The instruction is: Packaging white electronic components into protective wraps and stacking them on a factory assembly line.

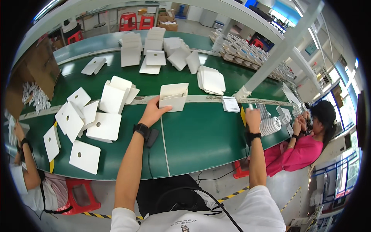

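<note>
My left hand [151, 113] grips the left edge of a white open box [174, 103], thumb on its near side. The box stands on the green work surface with a flap or insert showing inside. My right hand [253, 120] is closed at the right, beside a row of white ringed round parts [270, 126]. A small whitish tip shows above its fingers, but what it is I cannot make out. A small stack of printed white leaflets [230, 104] lies between my hands, nearer the right one. Both wrists wear black bands.
White square pieces with round holes [73, 120] lie piled at the left. More white stacks [154, 42] stand on the far belt, near a slanting white post [282, 50]. A person in pink [305, 150] works at the right, another person [29, 174] at the left. Cardboard box [36, 71] far left.
</note>
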Available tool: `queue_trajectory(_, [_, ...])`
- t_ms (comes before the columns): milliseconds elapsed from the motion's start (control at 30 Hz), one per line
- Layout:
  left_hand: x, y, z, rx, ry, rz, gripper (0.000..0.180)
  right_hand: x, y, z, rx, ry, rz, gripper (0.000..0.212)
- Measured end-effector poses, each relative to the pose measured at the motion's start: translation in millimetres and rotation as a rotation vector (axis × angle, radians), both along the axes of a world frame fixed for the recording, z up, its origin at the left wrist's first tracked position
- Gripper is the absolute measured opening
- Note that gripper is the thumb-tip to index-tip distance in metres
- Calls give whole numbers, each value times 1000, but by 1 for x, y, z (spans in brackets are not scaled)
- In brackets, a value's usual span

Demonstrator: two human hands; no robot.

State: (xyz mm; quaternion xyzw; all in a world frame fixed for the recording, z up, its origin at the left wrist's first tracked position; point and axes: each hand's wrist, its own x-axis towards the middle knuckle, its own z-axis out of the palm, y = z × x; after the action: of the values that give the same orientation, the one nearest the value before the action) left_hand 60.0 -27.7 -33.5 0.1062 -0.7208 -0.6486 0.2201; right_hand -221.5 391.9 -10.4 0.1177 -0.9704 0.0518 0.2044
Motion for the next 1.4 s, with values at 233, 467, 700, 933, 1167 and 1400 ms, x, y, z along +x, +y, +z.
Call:
queue_trajectory(233, [-2,-2,9,-56,32,-165,39,116,-76,100,-551,-255,720,24])
queue_trajectory(467, [1,-3,5,-113,98,-211,44,185,-183,114,-181,258,1340,43])
queue_trajectory(700, [2,0,6,-145,78,-191,43,188,-208,83,-76,460,1341,36])
queue_trajectory(933, [1,-3,7,-37,161,-253,37,180,-195,66,-413,252,1281,28])
queue_trajectory(1167, [1,-2,14,-223,344,-108,36,184,-191,60,-504,39,1265,30])
queue_trajectory(1400, [11,12,36,-263,406,-81,34,195,-198,74,-604,-75,1228,37])
